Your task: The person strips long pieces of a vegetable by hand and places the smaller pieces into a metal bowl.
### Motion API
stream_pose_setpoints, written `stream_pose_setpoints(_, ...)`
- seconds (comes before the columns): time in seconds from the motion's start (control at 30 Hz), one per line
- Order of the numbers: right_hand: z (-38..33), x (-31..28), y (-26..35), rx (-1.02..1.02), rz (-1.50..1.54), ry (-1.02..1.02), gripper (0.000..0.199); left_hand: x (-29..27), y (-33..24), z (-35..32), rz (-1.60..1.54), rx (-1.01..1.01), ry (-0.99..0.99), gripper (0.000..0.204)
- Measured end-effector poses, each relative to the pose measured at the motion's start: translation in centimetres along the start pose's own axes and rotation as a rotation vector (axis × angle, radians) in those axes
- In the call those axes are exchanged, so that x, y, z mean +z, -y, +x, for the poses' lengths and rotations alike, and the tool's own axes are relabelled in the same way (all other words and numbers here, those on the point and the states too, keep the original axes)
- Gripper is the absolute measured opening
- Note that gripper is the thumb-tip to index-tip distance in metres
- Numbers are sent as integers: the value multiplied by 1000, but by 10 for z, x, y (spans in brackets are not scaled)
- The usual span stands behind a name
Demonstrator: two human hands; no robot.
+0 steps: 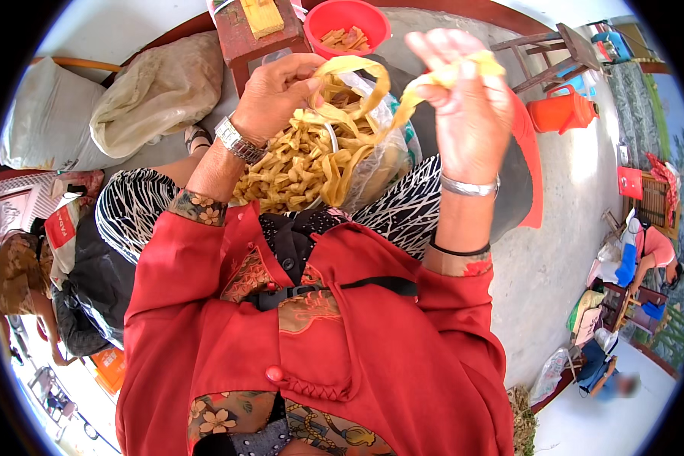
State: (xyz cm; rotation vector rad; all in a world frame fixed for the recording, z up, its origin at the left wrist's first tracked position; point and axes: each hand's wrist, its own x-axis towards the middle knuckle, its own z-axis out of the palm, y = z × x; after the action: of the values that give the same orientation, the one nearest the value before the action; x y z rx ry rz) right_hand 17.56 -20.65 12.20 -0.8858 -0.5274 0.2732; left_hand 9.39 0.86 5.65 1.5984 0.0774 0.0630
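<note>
Both hands are raised over a container lined with a clear plastic bag point(391, 171), between my knees. Inside it lies a pile of yellow-brown knotted strips point(285, 163). A long, flat, soft yellow strip point(378, 80) runs between my hands in a loose curve. My left hand point(277, 91), with a watch at its wrist, is closed, pinching one part of that strip between thumb and fingers. Higher up and to the right, my right hand point(467, 114) grips the other part, which lies across its fingers; its fingertips are a little blurred. What the strip is made of I cannot tell.
Beyond the container stand a red basin point(347, 23) with short orange-brown pieces and a dark red wooden stool point(254, 42) bearing a yellow block. Pale sacks point(156, 95) lie at left. An orange jug point(562, 112) and a wooden chair point(543, 57) are at right. Other people sit at both sides.
</note>
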Motion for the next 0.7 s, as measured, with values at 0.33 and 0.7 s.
stream_pose_setpoints(0.33, -24, 13, -57, 228, -217, -72, 32, 10, 16, -27, 153, -54, -129, 27)
stream_pose_setpoints(0.7, -74, 82, -88, 306, -316, 319, 18, 4, 13, -104, -907, -580, -199, 47)
